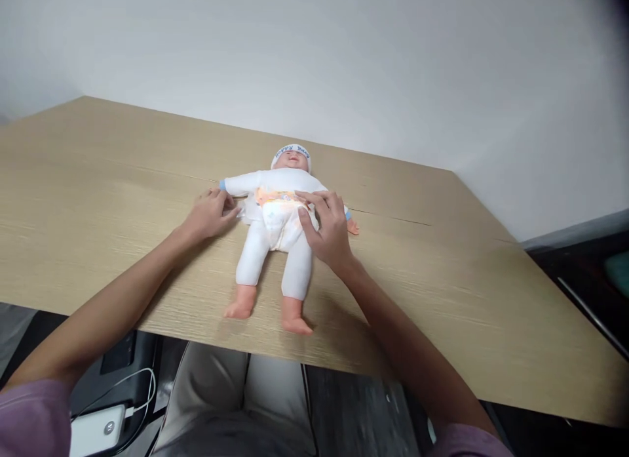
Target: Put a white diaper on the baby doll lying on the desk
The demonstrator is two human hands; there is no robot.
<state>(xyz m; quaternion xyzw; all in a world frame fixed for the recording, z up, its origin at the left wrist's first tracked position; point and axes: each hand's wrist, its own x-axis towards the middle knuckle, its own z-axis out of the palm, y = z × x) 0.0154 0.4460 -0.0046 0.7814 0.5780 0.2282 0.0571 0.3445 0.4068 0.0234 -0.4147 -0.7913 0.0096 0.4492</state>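
A baby doll (251,254) in a white suit and a lettered white cap lies on its back, feet towards me. Around its hips is a white diaper (280,221) with an orange printed waistband. My left hand (213,213) is beside the doll's cuff, its fingers curled and pinching the thin side flap of the diaper. Over the opposite side of the waistband, my right hand (330,231) rests with its fingers apart and its thumb on the diaper front. Part of that side is hidden under the hand.
The doll lies on a light wooden table (122,227), with a pale wall (314,63) behind it. Below the front edge at left, a white power bank (97,432) with a cable rests on a dark surface. Dark objects stand at the far right.
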